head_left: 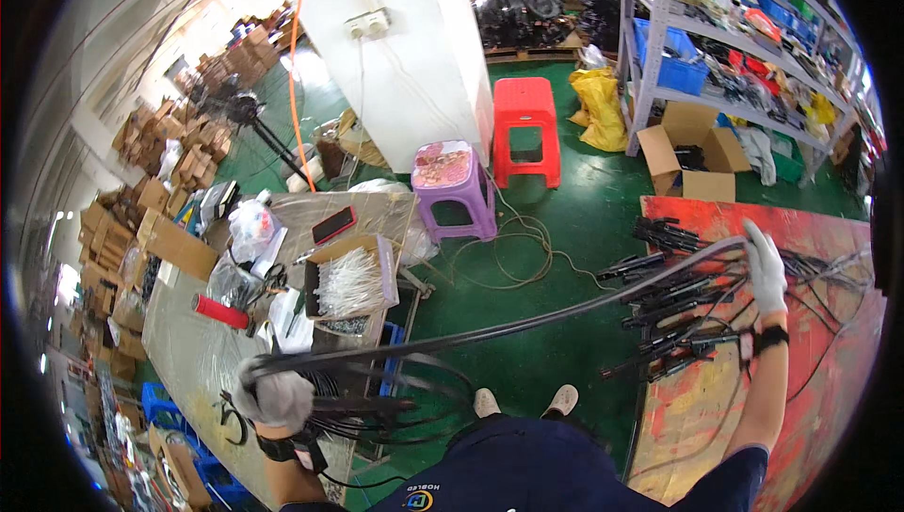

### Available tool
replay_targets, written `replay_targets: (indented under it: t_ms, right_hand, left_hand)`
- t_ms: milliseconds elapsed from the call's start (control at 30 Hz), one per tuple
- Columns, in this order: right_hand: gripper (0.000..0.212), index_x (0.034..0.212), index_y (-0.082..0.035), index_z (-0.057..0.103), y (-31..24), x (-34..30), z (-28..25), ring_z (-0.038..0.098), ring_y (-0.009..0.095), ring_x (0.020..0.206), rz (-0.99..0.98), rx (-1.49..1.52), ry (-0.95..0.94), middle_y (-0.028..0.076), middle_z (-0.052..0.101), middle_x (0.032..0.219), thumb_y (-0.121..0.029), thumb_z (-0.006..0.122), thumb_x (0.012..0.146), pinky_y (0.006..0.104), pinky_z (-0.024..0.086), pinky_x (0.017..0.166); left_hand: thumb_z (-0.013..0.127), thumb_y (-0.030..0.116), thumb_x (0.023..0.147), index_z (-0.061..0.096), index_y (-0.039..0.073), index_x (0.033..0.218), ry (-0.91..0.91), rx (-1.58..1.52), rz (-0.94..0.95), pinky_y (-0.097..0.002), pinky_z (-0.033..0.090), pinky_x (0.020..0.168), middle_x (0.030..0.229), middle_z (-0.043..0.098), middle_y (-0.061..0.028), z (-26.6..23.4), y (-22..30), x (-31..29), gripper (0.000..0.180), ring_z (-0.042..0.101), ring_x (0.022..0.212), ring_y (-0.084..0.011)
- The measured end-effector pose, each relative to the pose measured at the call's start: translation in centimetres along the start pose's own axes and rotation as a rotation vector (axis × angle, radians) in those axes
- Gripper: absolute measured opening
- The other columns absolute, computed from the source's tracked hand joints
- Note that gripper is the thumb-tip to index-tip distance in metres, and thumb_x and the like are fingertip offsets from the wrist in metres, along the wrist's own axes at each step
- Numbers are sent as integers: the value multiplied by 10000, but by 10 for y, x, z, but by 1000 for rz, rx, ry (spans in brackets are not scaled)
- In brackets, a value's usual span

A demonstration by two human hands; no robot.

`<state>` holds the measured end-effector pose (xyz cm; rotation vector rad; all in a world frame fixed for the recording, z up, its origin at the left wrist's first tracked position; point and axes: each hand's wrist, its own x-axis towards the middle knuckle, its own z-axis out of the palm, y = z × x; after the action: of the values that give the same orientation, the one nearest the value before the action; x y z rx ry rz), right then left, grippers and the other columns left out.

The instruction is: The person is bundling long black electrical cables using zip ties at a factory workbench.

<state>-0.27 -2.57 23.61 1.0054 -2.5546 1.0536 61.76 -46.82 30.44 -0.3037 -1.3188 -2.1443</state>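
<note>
A long bundle of black cables point(527, 322) spans between my two gloved hands, sagging slightly over the gap between two tables. My left hand point(275, 397), in a pale glove, is closed around its left end above the left table, where more cable loops hang point(377, 408). At the right table my right hand point(766, 272), gloved too, holds the bundle near its other end. Its fingers look fairly straight, and the thumb side is partly hidden. Several black connector pieces point(673, 310) on leads lie just left of that hand.
The left table point(198, 347) bears a box of white ties point(350, 281), a phone point(334, 224), a red cylinder point(221, 312) and plastic bags. Beyond stand a purple stool point(454, 194), a red stool point(526, 121) and a pillar. A carton point(692, 154) sits behind the red-topped right table point(810, 220).
</note>
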Motion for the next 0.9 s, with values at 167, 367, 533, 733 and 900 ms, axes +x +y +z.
replay_targets:
  t_ms: [167, 367, 533, 733, 900]
  right_hand:
    - [139, 921, -235, 762, -81, -36, 19, 671, 308, 803, -300, -340, -531, 71, 670, 776, -234, 705, 795, 446, 539, 715]
    - [190, 970, -231, 705, -278, -13, 41, 598, 201, 618, -935, 180, -509, -6, 567, 688, -276, 761, 794, 344, 471, 526]
    - [160, 971, -199, 664, -331, 10, 61, 629, 217, 684, -918, 98, -267, 16, 586, 761, -319, 702, 872, 358, 495, 566]
    - [264, 1153, -271, 692, -279, 29, 69, 641, 239, 677, -804, 110, -240, 27, 589, 755, -330, 694, 896, 365, 506, 548]
    - [459, 1290, -198, 655, -79, 16, 26, 693, 246, 822, -271, -138, -84, 61, 703, 923, 15, 583, 890, 339, 564, 731]
  left_hand:
    - [431, 325, 1048, 608, 60, 953, 828, -24, -313, -348, 428, 514, 561, 472, 4, 9, -37, 44, 333, 510, 489, -201]
    - [612, 232, 1008, 609, 15, 1113, 461, 342, -680, -343, 480, 596, 696, 560, -25, 72, -112, 129, 242, 582, 608, -155]
    - [572, 263, 1037, 575, 10, 1136, 264, 262, -701, -313, 518, 713, 841, 651, -56, 95, -152, 142, 272, 643, 754, -157]
    - [588, 352, 1026, 571, 10, 1113, 176, -39, -725, -312, 450, 624, 652, 469, 34, 100, -136, 135, 353, 524, 579, -116]
    - [746, 171, 814, 721, -9, 856, 275, 593, -975, -217, 415, 575, 723, 693, -40, 102, -60, 107, 186, 610, 651, -77]
